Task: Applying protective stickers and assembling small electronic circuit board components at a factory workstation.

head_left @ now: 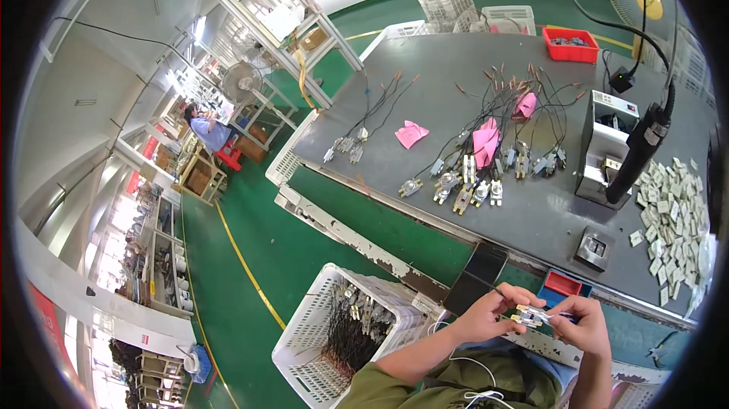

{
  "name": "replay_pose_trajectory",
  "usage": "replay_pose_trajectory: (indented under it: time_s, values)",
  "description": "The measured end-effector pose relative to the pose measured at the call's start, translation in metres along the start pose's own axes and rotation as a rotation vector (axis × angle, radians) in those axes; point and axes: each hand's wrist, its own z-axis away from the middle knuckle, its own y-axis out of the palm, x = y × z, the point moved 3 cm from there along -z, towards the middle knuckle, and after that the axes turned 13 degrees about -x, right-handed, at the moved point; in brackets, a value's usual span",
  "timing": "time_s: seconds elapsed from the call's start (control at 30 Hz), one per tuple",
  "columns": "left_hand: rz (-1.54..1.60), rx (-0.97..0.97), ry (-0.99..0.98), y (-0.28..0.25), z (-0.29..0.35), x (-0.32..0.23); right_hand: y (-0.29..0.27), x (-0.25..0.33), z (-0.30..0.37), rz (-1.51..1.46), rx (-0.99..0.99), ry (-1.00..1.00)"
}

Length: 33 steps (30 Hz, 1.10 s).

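Above the table's front edge, my left hand (507, 310) pinches a small metal part with brass-coloured contacts (529, 315). My right hand (583, 323) has its fingers closed on the other end of that part, where they partly hide it. A dark wire runs out past my left fingers. Similar metal parts with black wires (463, 196) lie grouped on the dark table (364, 158), their wires stretching away toward the far side. Pink slips (486, 142) rest among them. A black phone-like slab (476, 280) lies at the table edge beside my left hand.
A white crate (304, 333) full of wired parts stands at my left. At right are a small machine (604, 151), a hanging black tool (639, 152), many pale tiles (668, 219), a metal block (594, 248) and a red-and-blue bin (563, 286). Another person (209, 132) sits far left.
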Motion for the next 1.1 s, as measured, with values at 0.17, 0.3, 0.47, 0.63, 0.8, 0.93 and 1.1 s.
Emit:
replay_pose_trajectory:
  time_s: [0.17, 0.3, 0.47, 0.63, 0.8, 0.93, 1.1]
  values:
    - [0.012, -0.043, -0.039, -0.0035, -0.0032, 0.0011, -0.0004, -0.0033, 0.0005, -0.012, -0.032, 0.022]
    - [-0.021, -0.033, -0.03, 0.0002, 0.0003, -0.0019, 0.0006, -0.0082, 0.005, -0.059, -0.052, 0.02]
    - [-0.021, -0.031, -0.037, 0.0001, -0.0019, 0.0008, -0.0034, -0.0084, 0.0015, -0.018, -0.037, -0.02]
    - [-0.031, -0.04, -0.038, -0.0001, 0.0, 0.0002, -0.0014, -0.0015, -0.0002, -0.011, 0.012, 0.005]
    - [-0.007, -0.028, -0.104, -0.0014, -0.0003, 0.0031, -0.0009, -0.0073, 0.0017, -0.018, 0.003, -0.017]
    - [-0.017, -0.017, -0.06, 0.0022, -0.0034, 0.0016, -0.0026, -0.0062, 0.0016, -0.077, -0.032, 0.037]
    - [-0.042, 0.004, -0.064, 0.0022, -0.0067, 0.0009, -0.0054, -0.0053, 0.0007, -0.081, 0.008, 0.112]
